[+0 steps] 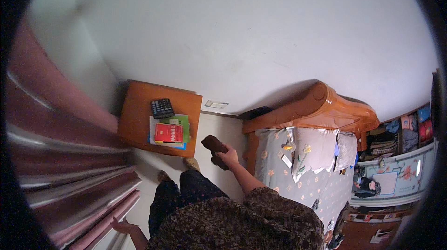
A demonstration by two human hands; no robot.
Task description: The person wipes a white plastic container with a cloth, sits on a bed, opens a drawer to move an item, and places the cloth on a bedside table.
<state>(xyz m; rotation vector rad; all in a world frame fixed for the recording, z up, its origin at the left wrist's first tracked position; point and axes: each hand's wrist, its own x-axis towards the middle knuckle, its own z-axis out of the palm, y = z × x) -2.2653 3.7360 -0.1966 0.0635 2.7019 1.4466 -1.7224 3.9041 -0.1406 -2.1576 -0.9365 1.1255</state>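
Observation:
My right hand (228, 156) is closed around a brown cloth (213, 145), held above the floor between the nightstand and the bed. The cloth is bunched and hangs out on both sides of my fingers. Low on the left, my left hand (122, 226) is beside the edge of the pink curtain (86, 231). Its fingers look apart, with nothing visible in them. In front of me stands a wooden nightstand (135, 124). On its top are a black calculator (162, 108) and a red book (168, 132) lying on a stack of books and papers.
A bed with a wooden headboard (302, 105) stands to the right, with a grey patterned sheet (272, 171), pillows (314, 150) and small items. Shelves of folded clothes (384, 143) are farther right. A socket plate (217, 104) is low on the white wall (242, 31).

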